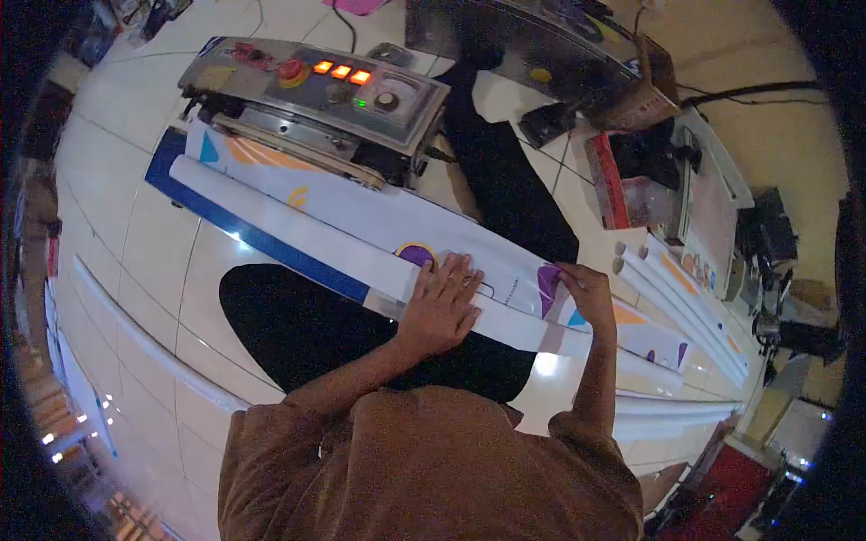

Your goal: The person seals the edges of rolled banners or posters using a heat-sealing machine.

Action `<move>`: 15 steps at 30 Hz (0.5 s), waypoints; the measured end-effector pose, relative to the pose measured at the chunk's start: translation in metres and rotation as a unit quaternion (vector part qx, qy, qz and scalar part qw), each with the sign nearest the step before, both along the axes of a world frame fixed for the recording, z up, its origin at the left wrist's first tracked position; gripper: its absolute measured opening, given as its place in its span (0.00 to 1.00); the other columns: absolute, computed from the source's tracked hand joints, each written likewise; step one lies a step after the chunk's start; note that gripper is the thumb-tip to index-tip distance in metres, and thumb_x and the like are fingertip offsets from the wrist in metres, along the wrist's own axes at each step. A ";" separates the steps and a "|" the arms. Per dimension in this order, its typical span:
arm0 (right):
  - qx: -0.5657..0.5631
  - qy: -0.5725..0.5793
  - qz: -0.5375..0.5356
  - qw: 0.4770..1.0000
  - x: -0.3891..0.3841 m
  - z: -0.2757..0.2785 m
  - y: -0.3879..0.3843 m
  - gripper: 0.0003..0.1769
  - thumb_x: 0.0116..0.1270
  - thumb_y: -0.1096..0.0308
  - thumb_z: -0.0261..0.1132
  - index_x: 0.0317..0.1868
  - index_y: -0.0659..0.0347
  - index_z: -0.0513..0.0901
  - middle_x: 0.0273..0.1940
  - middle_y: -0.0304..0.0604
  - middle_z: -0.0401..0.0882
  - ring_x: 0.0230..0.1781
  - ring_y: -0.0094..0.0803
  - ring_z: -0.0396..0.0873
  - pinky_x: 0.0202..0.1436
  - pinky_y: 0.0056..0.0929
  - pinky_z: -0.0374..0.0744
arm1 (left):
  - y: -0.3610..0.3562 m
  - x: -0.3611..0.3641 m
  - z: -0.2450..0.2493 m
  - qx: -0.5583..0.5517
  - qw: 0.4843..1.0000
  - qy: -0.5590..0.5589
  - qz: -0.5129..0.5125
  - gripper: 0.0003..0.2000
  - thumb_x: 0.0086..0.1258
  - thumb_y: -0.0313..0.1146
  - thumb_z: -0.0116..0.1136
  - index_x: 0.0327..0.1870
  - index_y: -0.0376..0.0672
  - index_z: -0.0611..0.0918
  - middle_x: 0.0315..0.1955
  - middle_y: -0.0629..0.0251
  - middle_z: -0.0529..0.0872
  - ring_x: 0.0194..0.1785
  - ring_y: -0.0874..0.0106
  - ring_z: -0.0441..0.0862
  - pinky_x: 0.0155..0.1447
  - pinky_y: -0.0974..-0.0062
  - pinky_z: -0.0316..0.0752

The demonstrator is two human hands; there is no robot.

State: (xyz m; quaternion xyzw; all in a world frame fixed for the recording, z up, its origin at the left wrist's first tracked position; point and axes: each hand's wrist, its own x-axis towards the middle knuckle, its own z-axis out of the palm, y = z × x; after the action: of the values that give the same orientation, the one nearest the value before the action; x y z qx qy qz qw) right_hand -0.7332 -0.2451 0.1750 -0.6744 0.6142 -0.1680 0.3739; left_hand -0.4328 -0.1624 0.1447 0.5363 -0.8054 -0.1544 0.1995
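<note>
Glossy tile floor (153, 261) (machine (316, 95) behind); left hand (442, 302) spread, right hand (588, 293) pinching sheet (361, 216).

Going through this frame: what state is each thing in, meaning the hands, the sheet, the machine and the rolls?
Left hand: open, flat on the printed sheet.
Right hand: fingertips on the sheet; unclear if it pinches.
Printed sheet: laid out long across the floor, near edge curled into a roll.
Machine: on, three orange lamps and a green one lit.
White rolls: rolled up, lying side by side.
</note>
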 end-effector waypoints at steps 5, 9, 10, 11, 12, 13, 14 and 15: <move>-0.036 0.041 0.057 0.997 -0.003 -0.016 -0.006 0.12 0.68 0.66 0.63 0.46 0.64 0.85 0.40 0.50 0.86 0.40 0.33 0.83 0.48 0.32 0.79 | 0.002 -0.001 0.001 -0.024 0.999 0.024 -0.007 0.27 0.72 0.45 0.50 0.69 0.41 0.68 0.71 0.49 0.62 0.76 0.52 0.55 0.76 0.45 0.44; 0.000 -0.028 0.033 0.999 0.003 -0.018 -0.010 0.12 0.67 0.66 0.62 0.44 0.66 0.84 0.36 0.50 0.84 0.36 0.30 0.81 0.45 0.31 0.78 | 0.002 0.000 0.006 -0.030 0.999 0.031 0.000 0.27 0.71 0.45 0.50 0.67 0.39 0.69 0.70 0.50 0.64 0.75 0.52 0.56 0.76 0.45 0.46; 0.003 -0.018 0.042 0.999 0.005 -0.017 -0.013 0.12 0.67 0.66 0.62 0.44 0.66 0.83 0.35 0.50 0.84 0.36 0.30 0.80 0.44 0.31 0.78 | 0.001 0.001 0.007 -0.028 0.999 0.040 -0.010 0.27 0.71 0.45 0.51 0.67 0.38 0.70 0.70 0.50 0.64 0.75 0.52 0.57 0.76 0.45 0.46; 0.001 -0.025 0.057 0.998 0.006 -0.018 -0.016 0.12 0.67 0.66 0.62 0.44 0.66 0.83 0.35 0.50 0.84 0.36 0.30 0.80 0.44 0.31 0.78 | 0.001 0.003 0.007 -0.027 0.998 0.047 -0.017 0.27 0.70 0.45 0.51 0.66 0.37 0.70 0.69 0.50 0.65 0.74 0.52 0.57 0.75 0.45 0.47; -0.008 -0.008 0.054 0.999 0.005 -0.019 -0.017 0.12 0.67 0.67 0.62 0.43 0.67 0.83 0.34 0.50 0.84 0.35 0.31 0.81 0.43 0.31 0.78 | 0.002 0.003 0.004 -0.028 0.999 0.035 0.001 0.27 0.70 0.45 0.51 0.66 0.37 0.70 0.69 0.50 0.65 0.74 0.52 0.57 0.75 0.45 0.47; -0.017 0.006 0.052 0.998 0.006 -0.021 -0.018 0.11 0.67 0.67 0.62 0.43 0.67 0.83 0.34 0.51 0.84 0.34 0.32 0.81 0.42 0.32 0.78 | 0.003 0.001 -0.001 -0.034 0.998 0.050 -0.008 0.27 0.70 0.45 0.52 0.66 0.37 0.70 0.69 0.49 0.65 0.74 0.52 0.57 0.75 0.45 0.48; -0.027 0.005 0.067 0.997 0.008 -0.022 -0.019 0.11 0.67 0.67 0.62 0.43 0.67 0.83 0.33 0.51 0.84 0.34 0.34 0.81 0.41 0.33 0.78 | 0.005 0.000 -0.004 -0.038 0.997 0.064 -0.017 0.28 0.69 0.45 0.52 0.65 0.36 0.70 0.69 0.48 0.65 0.74 0.52 0.58 0.75 0.45 0.48; -0.038 0.003 0.083 0.996 0.010 -0.021 -0.022 0.11 0.67 0.67 0.61 0.43 0.67 0.83 0.33 0.51 0.83 0.34 0.36 0.81 0.41 0.34 0.78 | 0.006 -0.001 -0.006 -0.038 0.998 0.048 0.005 0.28 0.69 0.45 0.52 0.65 0.36 0.70 0.69 0.48 0.65 0.74 0.52 0.58 0.75 0.45 0.48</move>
State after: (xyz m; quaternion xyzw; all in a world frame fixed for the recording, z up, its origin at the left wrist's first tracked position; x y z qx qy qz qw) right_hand -0.7230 -0.2666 0.1539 -0.7368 0.5508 -0.1575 0.3591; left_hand -0.4334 -0.1567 0.1385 0.5240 -0.7978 -0.1482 0.2588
